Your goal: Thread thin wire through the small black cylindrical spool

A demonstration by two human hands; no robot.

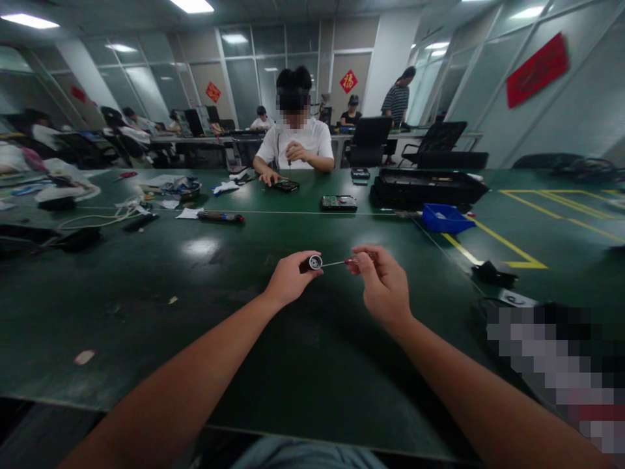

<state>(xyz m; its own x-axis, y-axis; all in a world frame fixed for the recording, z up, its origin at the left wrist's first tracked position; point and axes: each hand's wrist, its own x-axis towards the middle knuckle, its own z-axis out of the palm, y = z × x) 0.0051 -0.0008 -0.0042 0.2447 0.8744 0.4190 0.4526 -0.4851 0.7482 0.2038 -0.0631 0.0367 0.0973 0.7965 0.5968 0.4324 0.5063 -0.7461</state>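
My left hand (288, 279) is closed round a small black cylindrical part with a pale round end face (315, 262), which is turned toward me. My right hand (385, 286) grips a screwdriver by its red handle (350, 261). The thin metal shaft (334, 264) points left and its tip is at the edge of the round face; whether it touches I cannot tell. Both hands are above the green table (303, 365), near its middle.
Across the table a person (297, 140) works with a tool on a dark device (286, 185). A hard drive (338, 202), a black tray (424, 187) and a blue bin (446, 218) lie beyond my hands. Left are a screwdriver-like tool (221, 217) and cables (112, 215).
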